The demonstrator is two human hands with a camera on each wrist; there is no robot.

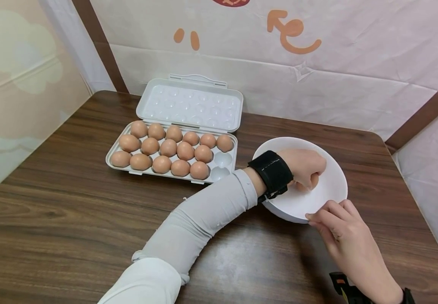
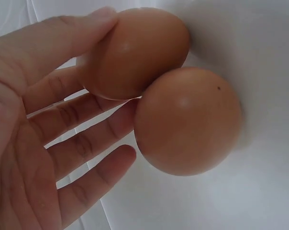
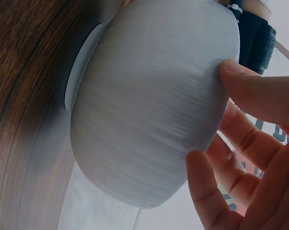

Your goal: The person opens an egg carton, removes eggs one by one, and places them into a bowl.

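Your left hand (image 1: 304, 166) is down inside the bowl (image 1: 330, 192), thumb and fingers (image 2: 94, 120) curled around one egg (image 2: 135, 50), gripping it. That egg touches a second egg (image 2: 187, 120) lying in the bowl, just beside your fingertips. Your right hand (image 1: 342, 230) steadies the bowl from the near side: fingertips (image 3: 245, 84) press its outer wall at the rim, fingers fairly straight, wrapped around nothing. The bowl stands on the table (image 1: 70, 202), right of the egg tray (image 1: 224, 162). The tray lies open, its lid (image 1: 190, 103) tipped back toward the wall, brown eggs (image 1: 167, 147) filling all but two cups at its right end
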